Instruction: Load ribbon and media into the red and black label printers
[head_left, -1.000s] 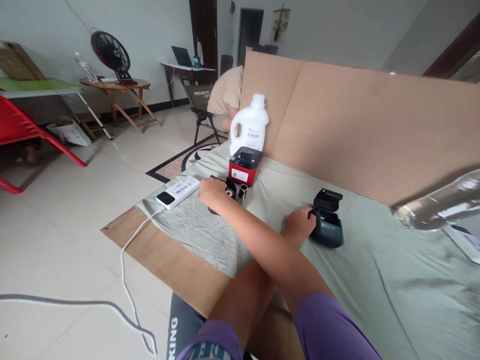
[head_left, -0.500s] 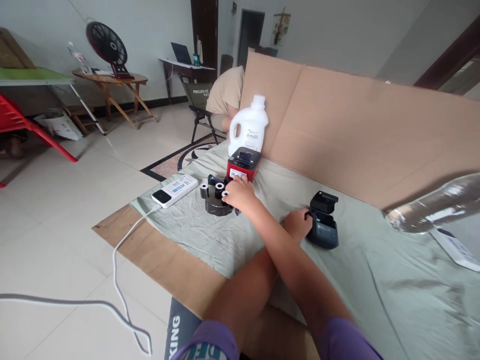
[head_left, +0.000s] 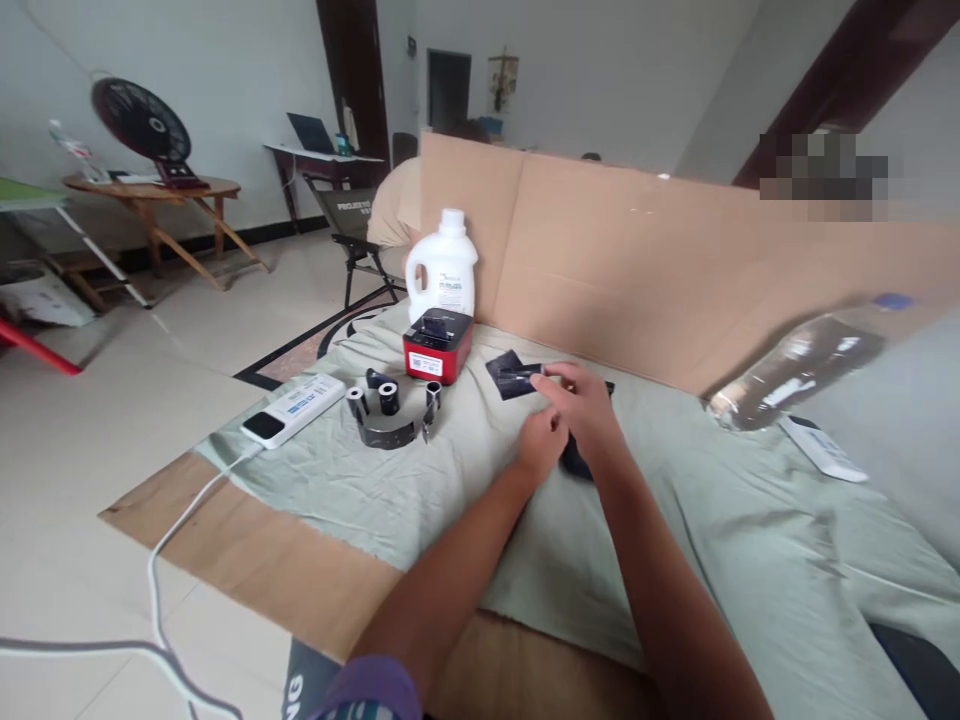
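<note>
The right hand [head_left: 583,405] pinches one black strip [head_left: 505,380]; the left hand [head_left: 541,446] has an unclear grip. Three rolls [head_left: 389,403] stand apart.

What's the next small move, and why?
Probably bring the black strip to the dark device: the right hand holds the strip, and the left hand is right by the device, which the hands mostly hide.

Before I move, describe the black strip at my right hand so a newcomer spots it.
Find the tall cardboard sheet along the back of the cloth. Below it is your right hand, and the black strip extends leftward from it. Unlike the curved strip near the red box, this one shows angular corners.
</note>
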